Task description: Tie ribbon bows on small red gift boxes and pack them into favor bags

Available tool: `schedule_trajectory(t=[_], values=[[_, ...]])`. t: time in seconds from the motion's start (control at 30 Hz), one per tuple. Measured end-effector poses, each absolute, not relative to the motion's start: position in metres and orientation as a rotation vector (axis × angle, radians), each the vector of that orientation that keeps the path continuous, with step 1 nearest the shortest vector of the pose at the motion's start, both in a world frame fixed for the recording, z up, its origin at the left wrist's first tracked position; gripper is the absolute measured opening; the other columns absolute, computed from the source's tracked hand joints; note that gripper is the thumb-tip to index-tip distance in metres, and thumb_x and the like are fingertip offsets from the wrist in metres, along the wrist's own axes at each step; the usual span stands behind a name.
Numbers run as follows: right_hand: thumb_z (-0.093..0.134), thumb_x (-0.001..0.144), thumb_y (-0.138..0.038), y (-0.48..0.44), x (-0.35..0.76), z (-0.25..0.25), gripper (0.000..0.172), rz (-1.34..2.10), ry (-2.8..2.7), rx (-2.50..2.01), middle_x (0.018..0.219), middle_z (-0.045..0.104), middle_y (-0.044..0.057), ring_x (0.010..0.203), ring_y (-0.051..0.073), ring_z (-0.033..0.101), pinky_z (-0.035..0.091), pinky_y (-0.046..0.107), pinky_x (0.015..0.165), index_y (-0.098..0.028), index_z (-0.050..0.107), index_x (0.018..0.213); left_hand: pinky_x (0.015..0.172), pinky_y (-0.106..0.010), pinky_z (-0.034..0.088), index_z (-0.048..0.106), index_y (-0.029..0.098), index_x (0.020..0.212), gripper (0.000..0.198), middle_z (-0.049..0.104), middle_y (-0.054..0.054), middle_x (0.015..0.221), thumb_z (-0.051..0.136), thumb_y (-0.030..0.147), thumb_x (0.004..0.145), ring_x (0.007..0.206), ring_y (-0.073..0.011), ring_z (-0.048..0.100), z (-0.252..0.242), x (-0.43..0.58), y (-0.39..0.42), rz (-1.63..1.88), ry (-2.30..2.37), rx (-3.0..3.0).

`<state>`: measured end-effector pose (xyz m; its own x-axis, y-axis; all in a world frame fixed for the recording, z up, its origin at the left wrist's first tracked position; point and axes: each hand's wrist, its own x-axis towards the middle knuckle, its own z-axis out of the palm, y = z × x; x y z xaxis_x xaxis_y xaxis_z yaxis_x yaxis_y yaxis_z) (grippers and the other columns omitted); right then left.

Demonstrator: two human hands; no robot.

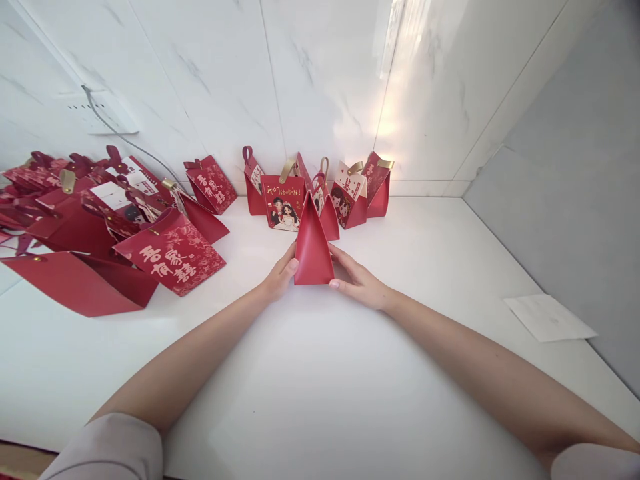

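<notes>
A red triangular gift box (pixel 314 250) stands upright on the white table, its plain side turned toward me. My left hand (pixel 281 275) presses on its left side, thumb near the front edge. On the opposite side, my right hand (pixel 359 277) holds it with the thumb low and the fingers reaching behind. Just behind stands a red gift box with a cartoon couple (pixel 283 205) and a gold ribbon loop. More upright boxes are close by, among them a cream and red one (pixel 349 197) and a dark red one (pixel 379 185).
Many red gift boxes lie heaped at the left, with a flower-patterned one (pixel 173 255) at the near side. A white paper (pixel 550 317) lies at the table's right edge. Behind is a marbled tile wall (pixel 330 80) with a socket (pixel 100 112) and a grey cable (pixel 117 130).
</notes>
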<state>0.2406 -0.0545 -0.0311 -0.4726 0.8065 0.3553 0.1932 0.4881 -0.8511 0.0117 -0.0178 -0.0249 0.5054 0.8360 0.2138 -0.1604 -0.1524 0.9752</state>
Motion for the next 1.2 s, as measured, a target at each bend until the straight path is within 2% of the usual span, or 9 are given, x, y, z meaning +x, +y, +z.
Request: schedule_trajectory(t=[0.13, 0.33, 0.53, 0.7, 0.83, 1.0, 1.1, 1.13, 1.2], values=[[0.059, 0.089, -0.054, -0.055, 0.241, -0.031, 0.079, 0.976, -1.939, -0.83, 0.163, 0.021, 0.004, 0.149, 0.026, 0.022, 0.019, 0.05, 0.122, -0.032, 0.022, 0.155, 0.121, -0.048, 0.024, 0.05, 0.021, 0.139, 0.075, 0.053, -0.012, 0.142, 0.052, 0.069, 0.083, 0.142, -0.0314, 0.036, -0.025, 0.012, -0.018, 0.972, 0.618, 1.494], [0.058, 0.089, -0.054, -0.054, 0.241, -0.032, 0.079, 0.977, -1.939, -0.823, 0.163, 0.021, 0.005, 0.149, 0.026, 0.023, 0.019, 0.049, 0.122, -0.031, 0.022, 0.155, 0.121, -0.046, 0.026, 0.052, 0.021, 0.138, 0.073, 0.053, -0.013, 0.142, 0.053, 0.069, 0.083, 0.137, -0.0314, 0.043, -0.027, 0.011, -0.017, 0.979, 0.606, 1.501], [0.058, 0.089, -0.054, -0.054, 0.241, -0.032, 0.079, 0.977, -1.948, -0.828, 0.163, 0.02, 0.004, 0.149, 0.025, 0.022, 0.019, 0.05, 0.122, -0.032, 0.021, 0.155, 0.123, -0.045, 0.021, 0.05, 0.022, 0.139, 0.073, 0.052, -0.011, 0.144, 0.05, 0.069, 0.084, 0.144, -0.0305, 0.032, -0.029, 0.01, -0.016, 0.971, 0.599, 1.528], [0.058, 0.089, -0.053, -0.054, 0.241, -0.032, 0.078, 0.974, -1.947, -0.827, 0.163, 0.02, 0.004, 0.149, 0.025, 0.022, 0.019, 0.049, 0.123, -0.032, 0.021, 0.155, 0.123, -0.048, 0.02, 0.043, 0.022, 0.145, 0.075, 0.05, -0.011, 0.146, 0.05, 0.068, 0.085, 0.145, -0.0303, 0.031, -0.027, 0.01, -0.016, 0.966, 0.59, 1.524], [0.058, 0.089, -0.054, -0.053, 0.241, -0.034, 0.078, 0.975, -1.948, -0.826, 0.163, 0.02, 0.003, 0.149, 0.026, 0.022, 0.019, 0.051, 0.122, -0.034, 0.02, 0.155, 0.122, -0.047, 0.023, 0.051, 0.021, 0.139, 0.073, 0.055, -0.011, 0.141, 0.053, 0.069, 0.083, 0.145, -0.0311, 0.032, -0.028, 0.011, -0.018, 0.978, 0.611, 1.493], [0.059, 0.089, -0.053, -0.056, 0.241, -0.031, 0.078, 0.944, -1.97, -0.845, 0.163, 0.018, 0.003, 0.15, 0.026, 0.017, 0.019, 0.052, 0.122, -0.036, 0.02, 0.154, 0.115, -0.047, 0.037, 0.06, 0.019, 0.129, 0.07, 0.065, -0.009, 0.129, 0.055, 0.069, 0.08, 0.136, -0.0338, 0.046, -0.032, 0.011, -0.016, 1.048, 0.676, 1.261], [0.06, 0.089, -0.05, -0.061, 0.24, -0.026, 0.074, 0.903, -1.935, -0.867, 0.164, 0.011, 0.001, 0.151, 0.028, 0.012, 0.031, 0.052, 0.117, -0.038, 0.024, 0.153, 0.108, -0.048, 0.044, 0.062, 0.017, 0.123, 0.059, 0.069, -0.008, 0.122, 0.054, 0.059, 0.083, 0.128, -0.0347, 0.053, -0.028, 0.009, -0.009, 1.195, 0.779, 1.066], [0.06, 0.089, -0.049, -0.062, 0.239, -0.024, 0.072, 0.888, -1.9, -0.871, 0.164, 0.011, 0.002, 0.15, 0.029, 0.016, 0.037, 0.051, 0.114, -0.038, 0.026, 0.152, 0.106, -0.048, 0.045, 0.061, 0.018, 0.123, 0.053, 0.069, -0.007, 0.123, 0.057, 0.051, 0.082, 0.126, -0.034, 0.055, -0.025, 0.008, -0.006, 1.228, 0.811, 1.043], [0.06, 0.09, -0.046, -0.064, 0.237, -0.022, 0.07, 0.878, -1.81, -0.88, 0.161, 0.019, 0.006, 0.14, 0.029, 0.038, 0.048, 0.05, 0.104, -0.038, 0.026, 0.151, 0.104, -0.047, 0.047, 0.058, 0.024, 0.125, 0.048, 0.068, -0.002, 0.125, 0.063, 0.035, 0.078, 0.123, -0.0312, 0.058, -0.02, 0.006, -0.003, 1.271, 0.86, 1.048]])
